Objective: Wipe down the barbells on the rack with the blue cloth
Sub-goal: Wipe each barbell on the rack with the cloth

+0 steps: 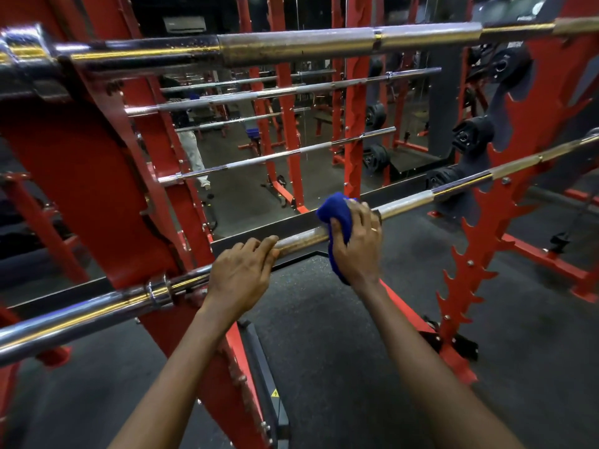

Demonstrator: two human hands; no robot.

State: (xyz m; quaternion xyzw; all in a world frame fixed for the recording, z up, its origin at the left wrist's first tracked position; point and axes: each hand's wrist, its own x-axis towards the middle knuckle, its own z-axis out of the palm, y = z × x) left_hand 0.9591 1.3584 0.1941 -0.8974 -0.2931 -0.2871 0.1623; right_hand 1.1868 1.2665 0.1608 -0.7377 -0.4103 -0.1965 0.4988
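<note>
The long steel lower barbell (301, 236) lies across the red steel rack (476, 254), and the right hand (358, 244) grips the crumpled blue cloth (338, 218) around its shaft, fingers curled over the top. Just left of the cloth on that barbell, the left hand (241, 273) grips the bare shaft with curled fingers. Above that barbell, a second chrome barbell (324, 43) rests higher on the rack.

1. Lower barbell (301, 236): metal, dull and rust-speckled at the middle, glossy chrome toward the ends.
2. Cloth (337, 210): blue, soft, fuzzy fabric.
3. Rack (97, 176): red painted metal, semi-gloss.
4. Floor (324, 319): matt, speckled, rubber-like.
</note>
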